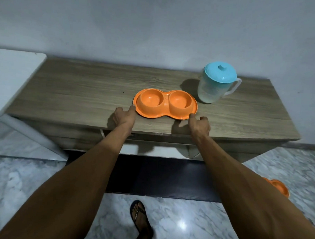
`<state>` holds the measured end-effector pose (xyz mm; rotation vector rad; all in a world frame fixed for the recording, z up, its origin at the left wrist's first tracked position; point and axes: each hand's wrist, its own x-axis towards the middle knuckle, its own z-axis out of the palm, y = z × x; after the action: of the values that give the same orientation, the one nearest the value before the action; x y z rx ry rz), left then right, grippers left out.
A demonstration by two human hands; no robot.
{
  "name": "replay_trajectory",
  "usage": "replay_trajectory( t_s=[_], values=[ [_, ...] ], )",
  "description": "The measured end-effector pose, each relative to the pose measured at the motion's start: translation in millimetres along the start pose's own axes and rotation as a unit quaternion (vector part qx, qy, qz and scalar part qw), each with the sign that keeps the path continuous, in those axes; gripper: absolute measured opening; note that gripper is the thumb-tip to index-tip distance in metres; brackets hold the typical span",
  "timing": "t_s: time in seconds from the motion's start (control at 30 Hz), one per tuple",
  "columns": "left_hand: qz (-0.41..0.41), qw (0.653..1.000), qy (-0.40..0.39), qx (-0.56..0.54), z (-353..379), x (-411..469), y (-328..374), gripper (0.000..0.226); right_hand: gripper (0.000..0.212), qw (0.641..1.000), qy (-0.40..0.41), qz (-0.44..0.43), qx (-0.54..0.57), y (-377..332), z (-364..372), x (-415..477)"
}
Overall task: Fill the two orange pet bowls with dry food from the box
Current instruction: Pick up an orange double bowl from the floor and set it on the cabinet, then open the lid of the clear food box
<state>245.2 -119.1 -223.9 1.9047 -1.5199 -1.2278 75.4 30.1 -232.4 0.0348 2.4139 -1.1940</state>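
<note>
An orange double pet bowl (165,114) lies on the wooden table top (79,91), right of centre and near the front edge. Both of its round cups look empty. My left hand (125,115) touches the bowl's left rim with a fingertip. My right hand (199,124) touches its right front rim the same way. Neither hand is closed around the bowl. A second orange pet bowl (280,189) lies on the floor at the lower right, partly hidden behind my right forearm. No food box is in view.
A translucent jug with a blue lid (215,83) stands just behind and right of the bowl. A white appliance (13,75) adjoins the table's left end. The table backs onto a grey wall. Below are marble floor tiles and my sandalled foot (140,219).
</note>
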Motion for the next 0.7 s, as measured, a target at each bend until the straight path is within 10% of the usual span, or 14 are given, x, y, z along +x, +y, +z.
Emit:
replay_trajectory(
  t_s=[0.7],
  values=[
    [0.008,0.997,0.028,-0.074,-44,-3,-171,0.031,0.030,0.995,-0.068,-0.074,0.017,152,103,-82]
  ],
)
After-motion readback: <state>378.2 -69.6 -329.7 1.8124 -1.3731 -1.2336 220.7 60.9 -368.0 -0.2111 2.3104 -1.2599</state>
